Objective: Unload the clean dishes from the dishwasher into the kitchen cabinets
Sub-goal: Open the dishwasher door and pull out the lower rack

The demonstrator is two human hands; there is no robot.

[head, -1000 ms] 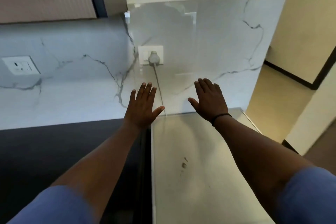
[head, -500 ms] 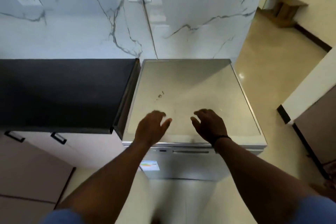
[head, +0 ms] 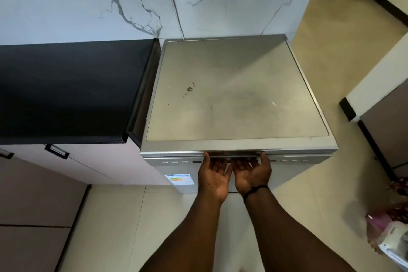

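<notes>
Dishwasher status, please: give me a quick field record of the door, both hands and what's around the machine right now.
dishwasher: silver, freestanding beside the black countertop
door: looks closed, no dishes in view
door handle: recessed strip under the top edge
left hand: palm up, fingers hooked under the handle
right hand: palm up, fingers under the handle, black wristband
energy label: on the door front, left of the hands
top surface: small dark stains near the middle
cabinets: below the countertop, closed
</notes>
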